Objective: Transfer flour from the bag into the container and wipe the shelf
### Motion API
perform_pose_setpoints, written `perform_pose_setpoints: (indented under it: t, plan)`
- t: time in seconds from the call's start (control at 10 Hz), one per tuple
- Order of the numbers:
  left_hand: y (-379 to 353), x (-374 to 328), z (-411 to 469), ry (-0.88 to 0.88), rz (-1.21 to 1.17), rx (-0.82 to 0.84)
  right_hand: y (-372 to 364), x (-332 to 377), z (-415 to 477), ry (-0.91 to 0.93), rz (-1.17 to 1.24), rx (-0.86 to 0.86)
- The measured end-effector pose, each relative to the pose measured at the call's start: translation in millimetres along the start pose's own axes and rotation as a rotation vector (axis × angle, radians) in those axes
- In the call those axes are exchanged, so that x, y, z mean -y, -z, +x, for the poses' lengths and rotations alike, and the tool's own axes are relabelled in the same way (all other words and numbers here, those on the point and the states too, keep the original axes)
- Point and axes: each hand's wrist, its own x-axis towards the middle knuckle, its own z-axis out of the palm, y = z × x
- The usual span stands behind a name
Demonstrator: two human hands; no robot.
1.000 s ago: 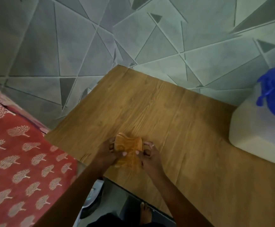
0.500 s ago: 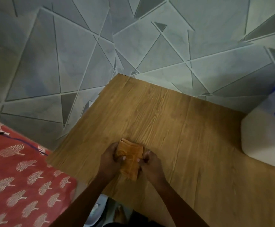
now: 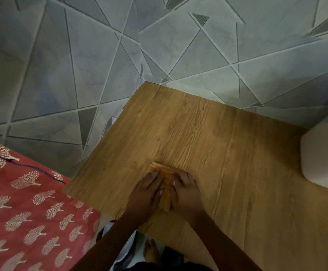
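Note:
A folded orange cloth [image 3: 166, 173] lies on the wooden shelf [image 3: 198, 130] near its front edge. My left hand [image 3: 145, 194] and my right hand [image 3: 186, 192] close in on the cloth from either side. Their fingers lie over its top and hold it, so only its far end and a narrow strip between the hands show. The white flour container [image 3: 323, 159] stands on the shelf at the far right, cut off by the frame edge, with its lid out of view. No flour bag is in view.
Grey tiles with a triangle pattern [image 3: 100, 55] rise behind and to the left of the shelf. A red fabric with white tree prints [image 3: 22, 212] lies low at the left. My bare foot [image 3: 151, 253] shows on the floor below the shelf's front edge.
My hands have folded the cloth narrower and come together over it. The view has swung left, so the container's blue lid has left the frame.

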Motion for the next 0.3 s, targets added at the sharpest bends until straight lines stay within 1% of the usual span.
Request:
perform_pose_setpoints:
  t: [0.1,0.2,0.3]
  plan:
    - [7.4,-10.2,6.1,0.090,-0.136,-0.006,6.5,-1.7,-0.9,0.005,0.046,0.041]
    - [16.7,-31.4,10.5,0.167,-0.348,-0.187,20.7,-9.2,-4.9,-0.018,0.252,-0.023]
    - [29.9,-65.9,14.2,0.267,-0.494,-0.390,53.2,-10.8,-7.1,-0.040,0.518,-0.214]
